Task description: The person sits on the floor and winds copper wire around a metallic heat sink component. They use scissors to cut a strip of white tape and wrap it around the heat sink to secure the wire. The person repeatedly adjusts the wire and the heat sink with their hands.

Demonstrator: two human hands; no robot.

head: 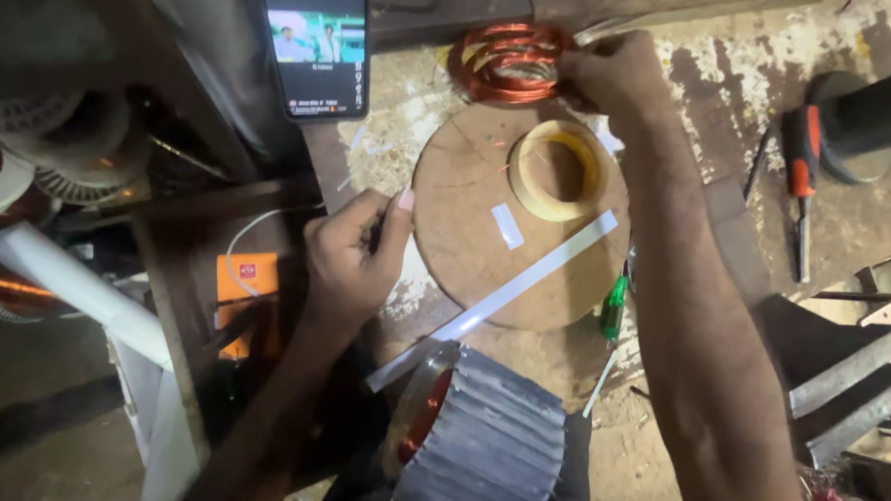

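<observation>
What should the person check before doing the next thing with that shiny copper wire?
1. Right hand has hold of the copper wire coil: ok, fingers rest on its edge.
2. Left hand is free: cannot tell, it is curled shut near the round board.
3. Tape roll is close by: ok, it lies on the board.
4. White strip is within reach: ok, it lies across the board.
5. Screwdriver is out of the way: ok, it lies off to the right.
6. Finned metal motor body sits steady: cannot tell.
</observation>
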